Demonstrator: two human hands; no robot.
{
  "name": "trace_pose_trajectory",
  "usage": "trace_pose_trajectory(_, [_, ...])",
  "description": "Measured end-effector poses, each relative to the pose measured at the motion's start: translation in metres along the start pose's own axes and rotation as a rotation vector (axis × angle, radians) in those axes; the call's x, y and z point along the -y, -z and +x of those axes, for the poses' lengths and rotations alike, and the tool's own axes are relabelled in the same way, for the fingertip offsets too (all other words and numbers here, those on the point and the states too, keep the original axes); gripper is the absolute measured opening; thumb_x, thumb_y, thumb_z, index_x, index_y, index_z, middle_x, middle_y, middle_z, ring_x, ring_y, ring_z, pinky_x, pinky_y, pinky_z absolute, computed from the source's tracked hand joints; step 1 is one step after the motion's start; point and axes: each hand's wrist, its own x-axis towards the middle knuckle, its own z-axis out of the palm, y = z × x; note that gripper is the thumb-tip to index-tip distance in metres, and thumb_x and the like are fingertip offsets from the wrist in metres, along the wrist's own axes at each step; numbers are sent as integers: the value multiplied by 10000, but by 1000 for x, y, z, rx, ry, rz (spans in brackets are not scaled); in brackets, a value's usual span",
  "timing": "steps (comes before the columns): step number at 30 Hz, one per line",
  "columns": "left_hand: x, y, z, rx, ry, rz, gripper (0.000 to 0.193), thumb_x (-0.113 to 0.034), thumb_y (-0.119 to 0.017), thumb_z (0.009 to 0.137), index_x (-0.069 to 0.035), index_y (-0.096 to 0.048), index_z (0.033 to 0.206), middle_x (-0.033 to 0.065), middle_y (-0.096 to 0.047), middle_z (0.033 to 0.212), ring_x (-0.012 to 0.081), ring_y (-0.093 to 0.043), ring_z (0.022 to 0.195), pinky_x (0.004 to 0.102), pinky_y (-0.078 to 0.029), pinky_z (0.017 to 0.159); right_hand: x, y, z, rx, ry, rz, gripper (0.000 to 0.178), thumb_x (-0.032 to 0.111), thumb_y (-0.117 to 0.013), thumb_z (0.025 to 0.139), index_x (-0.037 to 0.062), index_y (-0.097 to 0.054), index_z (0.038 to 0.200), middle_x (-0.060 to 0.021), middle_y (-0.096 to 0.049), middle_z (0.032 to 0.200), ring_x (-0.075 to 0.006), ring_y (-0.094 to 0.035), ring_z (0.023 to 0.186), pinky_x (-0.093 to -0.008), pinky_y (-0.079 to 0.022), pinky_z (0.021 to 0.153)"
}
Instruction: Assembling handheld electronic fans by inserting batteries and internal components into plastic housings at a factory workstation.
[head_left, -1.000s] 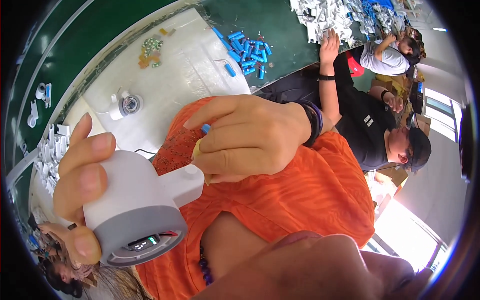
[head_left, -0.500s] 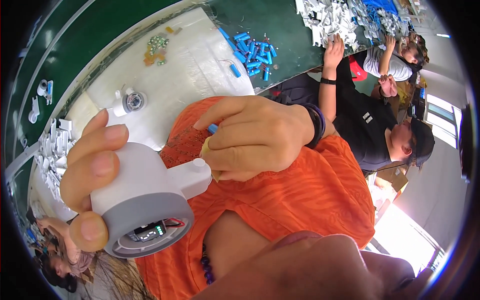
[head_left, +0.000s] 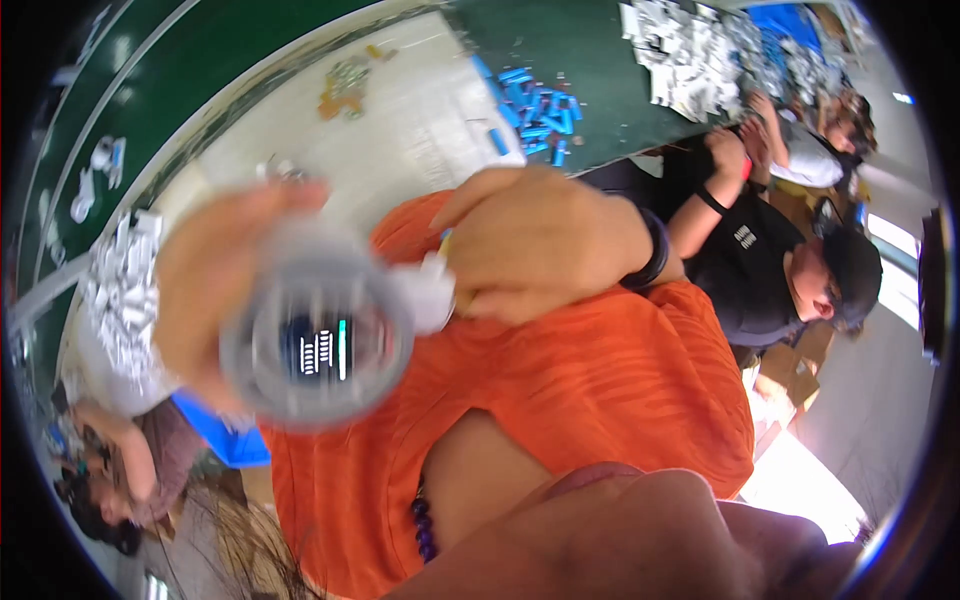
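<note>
My left hand (head_left: 215, 290), smeared by motion, is wrapped round a white round device housing (head_left: 320, 330) with a grey rim. The open end faces me, showing a lit display and a hint of red wire inside. From the housing a short white stub (head_left: 425, 295) reaches toward my right hand (head_left: 545, 240). The fingers of that hand are closed at the end of the stub, with a small yellowish piece (head_left: 446, 243) peeking out at the fingertips. The rest of what they pinch is hidden. Behind the left fingers another white unit (head_left: 285, 172) is partly visible on the mat.
Blue cylindrical cells (head_left: 540, 110) lie on the green table (head_left: 585, 40), beside the pale mat (head_left: 415, 70). Small boards (head_left: 345, 88) sit on that mat. White parts are heaped at left (head_left: 125, 285) and far right (head_left: 690, 60). Co-workers sit on both sides; a blue bin (head_left: 225, 430) stands lower left.
The housing has turned so its open end and display face me more squarely. My right hand stays at the stub. The black-clad co-worker's hand has left the white pile.
</note>
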Motion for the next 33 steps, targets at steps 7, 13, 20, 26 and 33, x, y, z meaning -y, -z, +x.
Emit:
trace_pose_trajectory(7, [88, -73, 20, -243, 547, -896, 510, -408, -547, 923, -55, -464, 1282, 97, -615, 1128, 184, -656, 889, 249, -448, 506, -44, 1, -19, -187, -831, 731, 254, 135, -527, 944, -19, -648, 1105, -104, -683, 828, -139, -651, 637, -257, -492, 596])
trace_pose_trajectory(13, [114, -106, 11, -203, 784, -1232, 517, -479, -313, 1007, -84, -461, 1306, 86, -644, 1064, 191, -659, 837, 229, -332, 367, -78, -7, -43, -279, -967, 881, 333, 221, -492, 960, -40, -639, 1106, -117, -682, 823, -161, -608, 616, -273, -476, 654])
trace_pose_trajectory(20, [129, -113, 2, -191, 849, -1305, 557, -526, -327, 993, -88, -457, 1311, 90, -660, 1028, 191, -674, 811, 216, -340, 333, -101, -12, -59, -367, -983, 979, 352, 213, -470, 963, -72, -617, 1107, -120, -668, 819, -182, -600, 639, -312, -488, 723])
trace_pose_trajectory(26, [137, -116, -1, -145, 788, -1366, 544, -499, -352, 993, -84, -433, 1334, 118, -657, 1057, 243, -687, 859, 296, -562, 442, -108, -15, -62, -401, -985, 1007, 348, 210, -468, 964, -79, -607, 1099, -112, -659, 819, -183, -594, 651, -350, -498, 810])
trace_pose_trajectory(33, [141, -122, -5, -105, 758, -1518, 563, -494, -373, 988, -60, -427, 1344, 142, -660, 1059, 283, -690, 873, 307, -598, 475, -112, -20, -65, -415, -1011, 1026, 336, 207, -477, 966, -75, -605, 1097, -96, -649, 818, -168, -581, 652, -350, -499, 815])
